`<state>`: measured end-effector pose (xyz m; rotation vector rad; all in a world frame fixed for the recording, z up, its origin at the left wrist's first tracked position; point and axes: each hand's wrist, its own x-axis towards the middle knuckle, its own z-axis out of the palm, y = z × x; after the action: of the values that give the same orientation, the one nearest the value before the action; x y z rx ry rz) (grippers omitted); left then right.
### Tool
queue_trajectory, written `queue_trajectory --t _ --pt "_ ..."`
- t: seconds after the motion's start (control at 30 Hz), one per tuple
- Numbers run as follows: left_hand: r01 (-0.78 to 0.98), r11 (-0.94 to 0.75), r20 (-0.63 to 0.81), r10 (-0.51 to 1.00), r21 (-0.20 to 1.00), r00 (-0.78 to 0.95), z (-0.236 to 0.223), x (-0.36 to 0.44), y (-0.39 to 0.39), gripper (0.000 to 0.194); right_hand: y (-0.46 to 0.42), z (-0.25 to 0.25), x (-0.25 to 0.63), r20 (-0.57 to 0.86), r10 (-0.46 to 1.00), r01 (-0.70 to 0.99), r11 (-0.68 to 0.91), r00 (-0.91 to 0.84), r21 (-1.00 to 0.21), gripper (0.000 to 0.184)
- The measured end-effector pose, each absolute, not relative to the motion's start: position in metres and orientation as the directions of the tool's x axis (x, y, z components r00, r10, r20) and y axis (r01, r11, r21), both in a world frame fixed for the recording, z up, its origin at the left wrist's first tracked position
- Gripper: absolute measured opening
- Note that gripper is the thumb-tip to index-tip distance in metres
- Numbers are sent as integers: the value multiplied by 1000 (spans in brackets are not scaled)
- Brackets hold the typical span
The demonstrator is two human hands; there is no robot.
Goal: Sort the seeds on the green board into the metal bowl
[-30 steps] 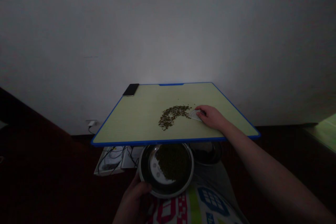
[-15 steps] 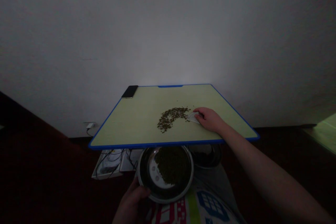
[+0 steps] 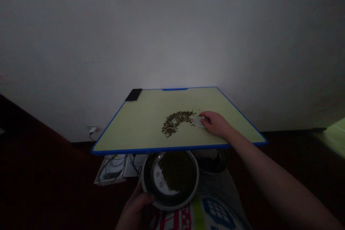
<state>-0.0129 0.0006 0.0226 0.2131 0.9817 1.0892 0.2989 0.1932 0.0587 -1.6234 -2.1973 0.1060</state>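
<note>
My left hand (image 3: pixel 137 203) grips the lower left rim of a steel bowl (image 3: pixel 172 206), its thumb over the edge. Inside the bowl lies a heap of small dark greenish-brown grains (image 3: pixel 179 172), mostly on the right side. Over the board, my right hand (image 3: pixel 214 124) is closed on a pale, flat half-round piece that looks like a protractor (image 3: pixel 198 121). Its curved edge touches the right end of a scatter of small brown grains (image 3: pixel 174 122), spread in an arc on the yellowish board (image 3: pixel 140 129).
A black phone (image 3: pixel 133 95) lies at the board's back left corner. Below the front edge sit a second dark bowl (image 3: pixel 212 161) and a white box with cables (image 3: pixel 113 169). A printed bag (image 3: pixel 199 212) is on my lap. A plug (image 3: pixel 93 129) is in the wall.
The view has shifted slightly, so the board sits a little lower in the picture. Both hands keep their holds, and the grains look the same.
</note>
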Motion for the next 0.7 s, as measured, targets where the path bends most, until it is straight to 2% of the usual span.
queue_trajectory --t 0.47,0.7 --pt "-659 488 -584 807 572 91 19 -14 -1 82 192 59 295 279 934 909 302 -223 -286 32" --pt "-675 467 -561 823 572 93 18 -12 0 77 192 60 296 276 941 919 273 -194 -284 31"
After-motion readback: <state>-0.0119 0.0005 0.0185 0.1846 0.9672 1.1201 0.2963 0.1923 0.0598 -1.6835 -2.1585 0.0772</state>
